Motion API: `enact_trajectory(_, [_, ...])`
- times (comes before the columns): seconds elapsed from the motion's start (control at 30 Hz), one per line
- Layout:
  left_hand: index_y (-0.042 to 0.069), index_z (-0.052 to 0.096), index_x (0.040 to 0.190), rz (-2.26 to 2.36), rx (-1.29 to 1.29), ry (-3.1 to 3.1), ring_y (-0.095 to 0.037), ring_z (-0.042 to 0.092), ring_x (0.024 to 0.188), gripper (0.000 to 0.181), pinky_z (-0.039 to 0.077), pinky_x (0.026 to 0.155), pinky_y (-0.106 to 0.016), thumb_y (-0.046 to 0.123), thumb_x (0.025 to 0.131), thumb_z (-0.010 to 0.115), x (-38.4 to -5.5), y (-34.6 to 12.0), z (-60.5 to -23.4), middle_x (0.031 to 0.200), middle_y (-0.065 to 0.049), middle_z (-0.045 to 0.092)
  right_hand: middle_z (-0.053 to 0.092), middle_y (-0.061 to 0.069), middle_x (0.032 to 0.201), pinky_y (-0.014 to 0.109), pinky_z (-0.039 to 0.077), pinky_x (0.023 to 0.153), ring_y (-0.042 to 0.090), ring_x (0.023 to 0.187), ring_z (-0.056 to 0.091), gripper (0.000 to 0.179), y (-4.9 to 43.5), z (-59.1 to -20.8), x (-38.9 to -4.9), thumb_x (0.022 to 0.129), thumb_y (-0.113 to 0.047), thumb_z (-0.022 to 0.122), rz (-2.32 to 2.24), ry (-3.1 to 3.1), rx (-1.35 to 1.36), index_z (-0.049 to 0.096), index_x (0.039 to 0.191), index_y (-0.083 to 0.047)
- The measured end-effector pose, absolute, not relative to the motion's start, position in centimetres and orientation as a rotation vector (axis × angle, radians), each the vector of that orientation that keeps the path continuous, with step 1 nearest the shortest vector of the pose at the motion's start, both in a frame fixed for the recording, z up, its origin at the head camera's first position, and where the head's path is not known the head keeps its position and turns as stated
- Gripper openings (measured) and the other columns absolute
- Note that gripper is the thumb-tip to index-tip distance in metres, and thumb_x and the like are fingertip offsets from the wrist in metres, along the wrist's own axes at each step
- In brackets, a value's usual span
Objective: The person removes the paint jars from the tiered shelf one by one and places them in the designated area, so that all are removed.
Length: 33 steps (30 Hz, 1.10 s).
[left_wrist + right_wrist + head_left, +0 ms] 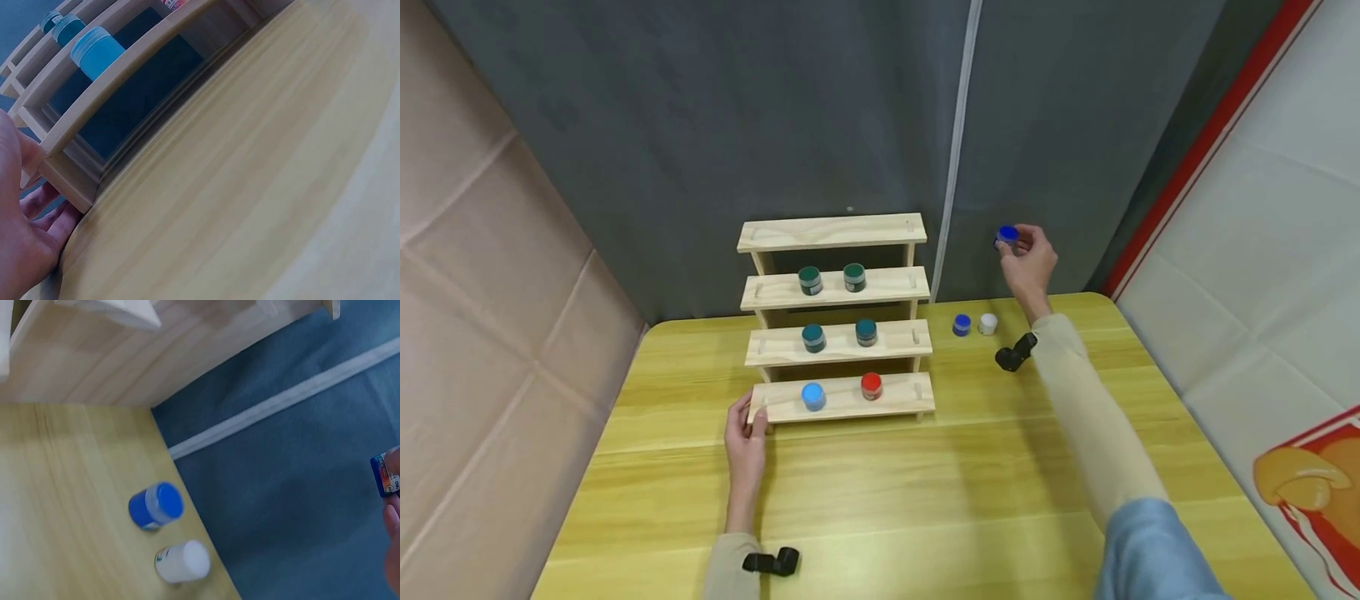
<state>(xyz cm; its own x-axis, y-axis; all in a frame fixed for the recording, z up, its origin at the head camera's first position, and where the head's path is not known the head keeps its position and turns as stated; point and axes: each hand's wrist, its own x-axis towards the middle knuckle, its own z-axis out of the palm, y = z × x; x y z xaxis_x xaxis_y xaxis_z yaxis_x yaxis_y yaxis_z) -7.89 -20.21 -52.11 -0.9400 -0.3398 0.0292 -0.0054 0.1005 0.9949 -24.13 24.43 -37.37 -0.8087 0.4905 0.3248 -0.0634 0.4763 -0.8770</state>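
Nine jars (871,386), one wooden rack (917,362), four shelves (833,232), two hands (1030,265), two black wrist cameras (772,562), one table (880,500)

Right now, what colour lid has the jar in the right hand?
Deep blue; the lid shows best in the head view.

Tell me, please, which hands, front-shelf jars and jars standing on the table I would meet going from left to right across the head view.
Left hand → light blue jar → red-lidded jar → blue jar → white jar → right hand.
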Motion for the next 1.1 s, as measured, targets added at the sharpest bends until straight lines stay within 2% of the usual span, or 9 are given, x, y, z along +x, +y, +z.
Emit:
enact_trajectory(0.3, [-0.001,0.047,0.145,-1.926,0.335,-2.118,-0.010,0.057,0.076,0.042,0.049,0.067,-0.017,0.003,0.103,0.051,-8.2,-20.0,-52.3,0.129,-0.023,0.061,0.063,0.019,0.131,0.040,0.050,0.107,0.030,0.120,0.061,0.042,26.5,-39.7,-22.9,0.095,-0.017,0.070,1.341,-2.190,-0.450,0.059,0.132,-0.002])
enact_trajectory(0.6, [0.004,0.047,0.146,-1.902,0.341,-2.146,-0.010,0.057,0.078,0.043,0.049,0.070,-0.017,0.005,0.104,0.050,-8.1,-20.3,-52.4,0.133,-0.020,0.062,0.063,0.022,0.132,0.043,0.050,0.107,0.033,0.122,0.061,0.044,27.9,-42.2,-22.0,0.095,-0.017,0.070,1.343,-2.248,-0.490,0.057,0.133,0.002])
enact_trajectory(0.83, [0.000,0.048,0.145,-1.903,0.316,-2.109,-0.008,0.057,0.075,0.042,0.049,0.068,-0.016,0.003,0.103,0.050,-8.1,-20.1,-52.5,0.135,-0.026,0.060,0.062,0.023,0.132,0.043,0.049,0.108,0.035,0.122,0.061,0.043,28.3,-43.5,-21.5,0.095,-0.015,0.071,1.343,-2.269,-0.496,0.058,0.132,0.003])
enact_trajectory(1.1, [0.001,0.047,0.146,-1.915,0.324,-2.118,-0.009,0.059,0.080,0.043,0.050,0.070,-0.016,0.005,0.103,0.051,-8.2,-20.1,-52.6,0.135,-0.026,0.059,0.062,0.024,0.133,0.043,0.047,0.110,0.035,0.123,0.059,0.043,28.6,-45.3,-21.1,0.095,-0.012,0.070,1.377,-2.298,-0.547,0.056,0.132,0.003])
